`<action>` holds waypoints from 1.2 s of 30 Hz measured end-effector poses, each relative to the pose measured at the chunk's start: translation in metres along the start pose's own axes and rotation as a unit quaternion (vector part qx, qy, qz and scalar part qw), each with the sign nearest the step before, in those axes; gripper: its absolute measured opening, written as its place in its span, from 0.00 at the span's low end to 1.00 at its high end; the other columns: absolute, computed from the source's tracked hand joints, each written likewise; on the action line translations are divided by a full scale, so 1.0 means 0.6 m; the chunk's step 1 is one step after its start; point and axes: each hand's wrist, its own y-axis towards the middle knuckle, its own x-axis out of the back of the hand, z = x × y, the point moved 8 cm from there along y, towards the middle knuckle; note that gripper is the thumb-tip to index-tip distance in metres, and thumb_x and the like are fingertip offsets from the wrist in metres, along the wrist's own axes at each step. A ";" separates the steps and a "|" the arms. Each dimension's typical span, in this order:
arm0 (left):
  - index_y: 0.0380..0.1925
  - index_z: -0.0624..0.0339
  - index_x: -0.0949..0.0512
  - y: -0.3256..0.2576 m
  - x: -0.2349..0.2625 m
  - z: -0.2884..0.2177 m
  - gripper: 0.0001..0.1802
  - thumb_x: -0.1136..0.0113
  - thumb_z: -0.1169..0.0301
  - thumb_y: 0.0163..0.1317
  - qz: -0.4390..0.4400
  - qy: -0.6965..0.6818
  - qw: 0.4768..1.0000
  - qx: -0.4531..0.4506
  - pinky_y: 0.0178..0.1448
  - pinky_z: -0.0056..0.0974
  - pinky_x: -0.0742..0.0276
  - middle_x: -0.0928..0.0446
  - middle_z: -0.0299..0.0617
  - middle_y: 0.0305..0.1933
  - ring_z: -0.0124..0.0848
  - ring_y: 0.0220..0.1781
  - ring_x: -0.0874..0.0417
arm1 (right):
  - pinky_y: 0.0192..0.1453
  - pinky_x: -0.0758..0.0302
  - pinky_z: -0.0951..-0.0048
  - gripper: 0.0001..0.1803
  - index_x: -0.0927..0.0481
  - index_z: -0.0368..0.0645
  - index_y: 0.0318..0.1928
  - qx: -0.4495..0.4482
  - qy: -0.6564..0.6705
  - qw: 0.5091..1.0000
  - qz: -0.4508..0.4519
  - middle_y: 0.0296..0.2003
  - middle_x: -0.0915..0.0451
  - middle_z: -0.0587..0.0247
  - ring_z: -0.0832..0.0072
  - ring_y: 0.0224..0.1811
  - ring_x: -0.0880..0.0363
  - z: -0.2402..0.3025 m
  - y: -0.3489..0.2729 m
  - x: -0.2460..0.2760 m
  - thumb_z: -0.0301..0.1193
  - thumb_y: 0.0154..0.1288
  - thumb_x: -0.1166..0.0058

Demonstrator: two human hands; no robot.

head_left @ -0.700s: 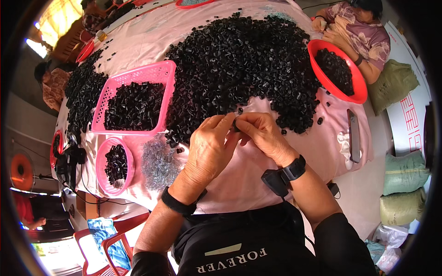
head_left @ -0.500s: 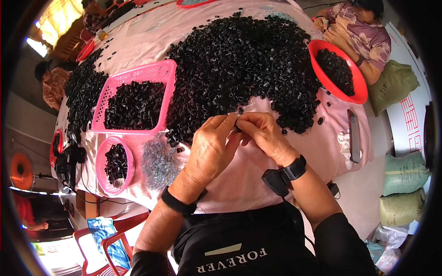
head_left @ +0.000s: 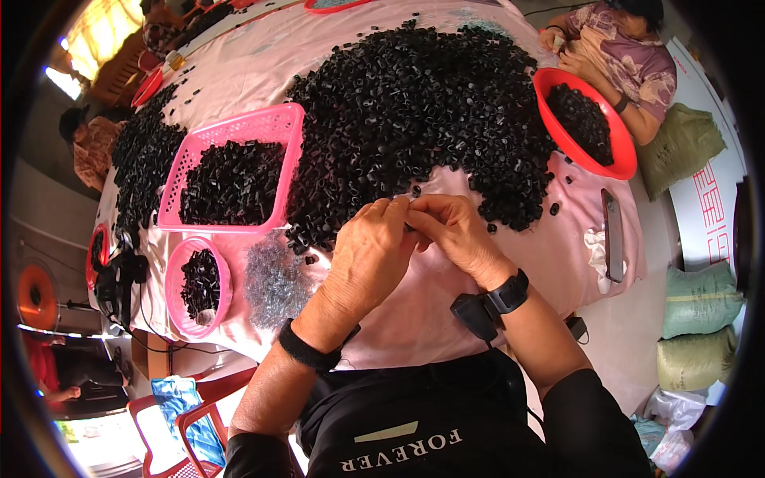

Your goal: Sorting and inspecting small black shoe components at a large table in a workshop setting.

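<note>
My left hand [head_left: 370, 253] and my right hand [head_left: 456, 231] meet at the near edge of a big heap of small black ring-like plastic parts [head_left: 414, 111]. Fingers of both are pinched together around one small black part [head_left: 409, 227], mostly hidden between the fingertips. To the left of my left hand lies a pile of small clear pieces [head_left: 275, 279]. Beside that stands a round pink basket [head_left: 173, 283] holding narrow black pieces [head_left: 202, 283]. Behind it, a rectangular pink basket [head_left: 295, 159] holds more black parts [head_left: 231, 183].
A red bowl [head_left: 625, 163] of black parts stands at the right, near a co-worker [head_left: 625, 48]. A dark flat bar-shaped object [head_left: 612, 235] lies on the pink cloth [head_left: 510, 279]. Another black heap [head_left: 147, 151] is at the left. Sacks [head_left: 701, 303] stand off the table's right side.
My fingers have shifted slightly around the small black part, which is now more covered. Both hands stay in nearly the same place.
</note>
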 end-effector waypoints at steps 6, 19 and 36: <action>0.52 0.70 0.25 -0.009 -0.005 0.013 0.24 0.30 0.80 0.55 -0.039 -0.019 0.999 0.007 0.42 0.48 0.16 0.18 0.57 0.41 0.53 0.40 0.14 | 0.35 0.20 0.79 0.12 0.14 0.35 0.42 -0.007 0.024 1.000 0.017 0.31 0.16 0.68 0.83 0.31 0.19 -0.008 0.001 -0.003 0.32 0.77 0.44; 0.56 0.70 0.25 0.003 0.005 -0.003 0.25 0.33 0.82 0.57 -0.068 -0.047 0.997 -0.010 0.41 0.46 0.16 0.19 0.56 0.44 0.53 0.41 0.14 | 0.36 0.19 0.79 0.14 0.14 0.36 0.40 0.011 0.059 0.998 -0.004 0.30 0.16 0.66 0.82 0.31 0.18 -0.005 0.004 0.009 0.35 0.76 0.42; 0.55 0.64 0.20 -0.014 0.199 0.086 0.25 0.32 0.82 0.54 -0.306 0.209 0.923 0.105 0.68 0.49 0.27 0.19 0.52 0.53 0.48 0.59 0.20 | 0.37 0.18 0.78 0.13 0.15 0.39 0.43 0.010 0.011 0.997 -0.074 0.35 0.12 0.64 0.77 0.36 0.11 0.000 0.006 0.024 0.36 0.77 0.44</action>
